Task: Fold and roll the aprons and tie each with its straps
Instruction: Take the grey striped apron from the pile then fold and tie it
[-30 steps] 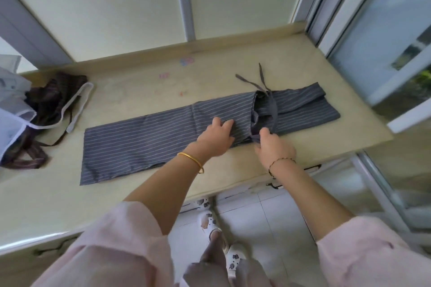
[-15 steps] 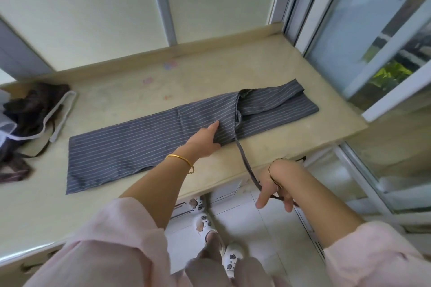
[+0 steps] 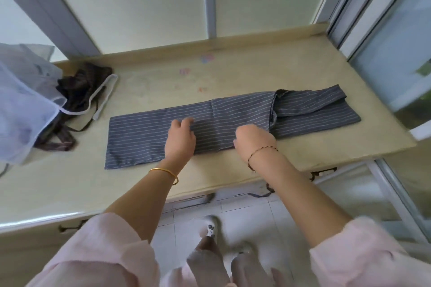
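A grey striped apron (image 3: 233, 121), folded into a long narrow band, lies flat on the pale counter (image 3: 256, 65) and runs from the left of centre to the right side of the frame. Its right end is bunched, with a folded flap lying over it.

The left hand (image 3: 180, 140) rests palm down on the middle of the band, fingers spread and reaching toward its far edge; its grip is apart, pressing the cloth and not clamped on anything. A gold bangle (image 3: 164, 173) sits on that wrist. The right hand (image 3: 254, 141) lies on the apron's near edge, just left of the bunched end, its fingers curled under. Whether its grip is clamped on cloth or a strap I cannot tell, since the fingers are hidden and blurred. A dark cord bracelet (image 3: 261, 152) circles that wrist.

A thin dark strap (image 3: 258, 194) hangs below the counter's front edge, near the right forearm.

At the left of the frame a second, dark brown apron (image 3: 80, 91) sits in a crumpled heap with a pale strap (image 3: 105, 98) looped over it, well apart from the grey one. A sheer white mesh bag (image 3: 25, 100) lies beside the heap at the far left edge.
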Available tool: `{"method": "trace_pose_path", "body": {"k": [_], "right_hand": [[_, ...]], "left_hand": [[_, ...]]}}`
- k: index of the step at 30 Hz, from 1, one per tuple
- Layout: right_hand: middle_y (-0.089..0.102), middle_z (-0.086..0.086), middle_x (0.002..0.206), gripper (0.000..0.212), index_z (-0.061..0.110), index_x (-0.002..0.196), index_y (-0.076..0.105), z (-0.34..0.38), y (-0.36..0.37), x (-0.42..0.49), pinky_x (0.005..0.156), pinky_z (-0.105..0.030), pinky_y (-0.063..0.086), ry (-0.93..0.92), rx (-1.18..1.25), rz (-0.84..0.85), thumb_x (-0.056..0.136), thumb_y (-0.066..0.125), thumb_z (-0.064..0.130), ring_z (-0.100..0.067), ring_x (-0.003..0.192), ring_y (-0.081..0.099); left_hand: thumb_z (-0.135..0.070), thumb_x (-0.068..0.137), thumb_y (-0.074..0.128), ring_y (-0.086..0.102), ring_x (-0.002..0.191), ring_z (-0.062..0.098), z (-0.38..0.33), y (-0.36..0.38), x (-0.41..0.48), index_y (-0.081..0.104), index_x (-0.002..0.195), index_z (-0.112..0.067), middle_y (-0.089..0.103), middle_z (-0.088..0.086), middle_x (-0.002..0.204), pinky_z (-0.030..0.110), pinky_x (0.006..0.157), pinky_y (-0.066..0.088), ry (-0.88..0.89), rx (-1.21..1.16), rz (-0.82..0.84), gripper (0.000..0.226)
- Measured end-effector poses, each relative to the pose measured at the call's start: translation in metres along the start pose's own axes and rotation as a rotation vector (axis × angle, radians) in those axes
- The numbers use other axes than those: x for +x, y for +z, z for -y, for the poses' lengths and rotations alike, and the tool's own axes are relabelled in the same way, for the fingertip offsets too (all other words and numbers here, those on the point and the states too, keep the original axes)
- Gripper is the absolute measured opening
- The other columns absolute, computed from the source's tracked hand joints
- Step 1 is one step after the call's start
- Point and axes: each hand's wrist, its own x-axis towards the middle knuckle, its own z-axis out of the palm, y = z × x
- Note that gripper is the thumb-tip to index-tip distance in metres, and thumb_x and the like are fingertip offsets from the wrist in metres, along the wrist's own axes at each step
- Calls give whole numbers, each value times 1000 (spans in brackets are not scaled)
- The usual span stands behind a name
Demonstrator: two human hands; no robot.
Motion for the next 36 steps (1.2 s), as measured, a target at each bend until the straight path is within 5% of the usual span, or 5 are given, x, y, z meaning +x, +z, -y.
{"method": "trace_pose_path", "body": {"k": [5, 10, 18, 31, 36], "right_hand": [[49, -12, 120, 34, 9, 124, 44, 50, 13, 42, 64, -35, 45, -97, 132, -42, 91, 50, 2, -25, 85, 57], [39, -19, 134, 69, 17, 150, 6, 62, 38, 73, 76, -38, 48, 18, 135, 143, 95, 47, 14, -30, 101, 55], [54, -9, 86, 82, 29, 147, -21, 65, 33, 94, 73, -38, 56, 52, 153, 224, 94, 43, 24, -24, 76, 60], [58, -15, 93, 91, 49, 145, -10, 53, 13, 116, 58, -38, 60, 130, 484, 370, 90, 53, 14, -22, 56, 59], [60, -13, 103, 51, 31, 136, 36, 18, 4, 101, 68, -44, 58, 81, 1283, 393, 93, 54, 9, -24, 77, 64]], "left_hand": [[-20, 101, 32, 56, 111, 25, 37, -16, -1, 32, 143, -22, 50, 6, 135, 37, 83, 51, 122, 264, 122, 42], [-28, 101, 34, 51, 112, 29, 99, -52, 6, 31, 138, -15, 47, 12, 130, 39, 86, 47, -161, 440, -30, 39], [-39, 92, 55, 39, 116, 35, 126, -80, 36, 32, 128, -7, 39, 17, 127, 43, 87, 43, -472, 241, -89, 54], [-10, 87, 65, 62, 70, 21, 33, -135, 99, 53, 99, -6, 62, 11, 84, 29, 55, 57, -520, -989, 321, 18], [-5, 91, 58, 60, 63, 18, -78, -118, 113, 49, 88, -10, 58, 9, 75, 25, 51, 55, -272, -1086, 468, 10]]}}
